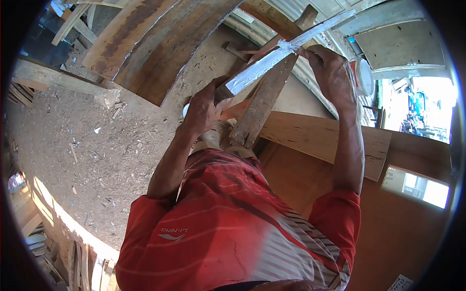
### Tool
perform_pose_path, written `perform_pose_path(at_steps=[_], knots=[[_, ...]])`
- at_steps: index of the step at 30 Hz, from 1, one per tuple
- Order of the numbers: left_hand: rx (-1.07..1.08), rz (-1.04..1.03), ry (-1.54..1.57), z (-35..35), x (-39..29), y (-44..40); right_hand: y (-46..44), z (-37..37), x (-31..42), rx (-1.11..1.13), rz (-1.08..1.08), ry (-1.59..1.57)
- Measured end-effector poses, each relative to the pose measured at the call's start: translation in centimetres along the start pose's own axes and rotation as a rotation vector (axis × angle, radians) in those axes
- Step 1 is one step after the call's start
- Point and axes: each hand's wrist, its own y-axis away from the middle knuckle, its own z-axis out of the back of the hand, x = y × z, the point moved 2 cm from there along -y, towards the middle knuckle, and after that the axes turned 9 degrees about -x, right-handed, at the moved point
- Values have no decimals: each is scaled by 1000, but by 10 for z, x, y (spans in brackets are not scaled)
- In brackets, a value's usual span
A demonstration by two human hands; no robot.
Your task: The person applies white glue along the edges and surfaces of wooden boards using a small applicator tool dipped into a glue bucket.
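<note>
In the head view, the left hand (206,107) grips the near end of a paste-coated strip (257,71), which slants above a plank (264,104). The right hand (327,68) curls beside a lump of paste (287,46); whether it holds a tool, I cannot tell. Wide boards (160,48) lie left, over the littered floor (107,145); a bucket (364,76) is partly behind the right wrist. Glare washes out the doorway (420,104); a white object (186,110) is mostly hidden by the left forearm.

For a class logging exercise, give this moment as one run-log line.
left hand: grips white-coated strip near one end | right hand: at paste lump on strip | white-edged boards: beyond left hand
</note>
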Motion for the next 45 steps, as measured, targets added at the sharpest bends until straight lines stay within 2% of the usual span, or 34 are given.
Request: perform_pose_path(at_steps=[3,8,11,14,17,18,21,26,29,32,35,40,45], knots=[[-27,-20,14,-4,6,3,-12,-6,-6,68,81,104],[-23,-26,22,-5,7,6,-34,1,15,270,92,45],[-12,-16,28,-5,3,6,-32,1,33,296,191,84],[-23,-31,10,-5,3,7,-19,3,56,289,272,-80],[-38,-58,-6,-5,5,8,4,-1,79,264,237,-176],[-32,-48,-17,-3,3,9,10,-2,82,338,217,-187],[-24,-10,66,-5,0,6,26,-2,78,378,124,-458],[11,9,33,-6,0,8,39,6,14,291,-271,-573],[-48,-148,-79,-4,-4,14,37,3,-60,128,-343,-756],[-54,10,-70,8,-9,31,28,-3,-135,-115,-448,-691],[-76,251,-9,30,-27,50,10,-10,-198,-219,-580,-529],[-157,391,-115,53,-26,88,-30,-63,-311,-301,-500,-492],[-209,460,-129,49,-34,100,-66,-91,-357,-371,-408,-387]])
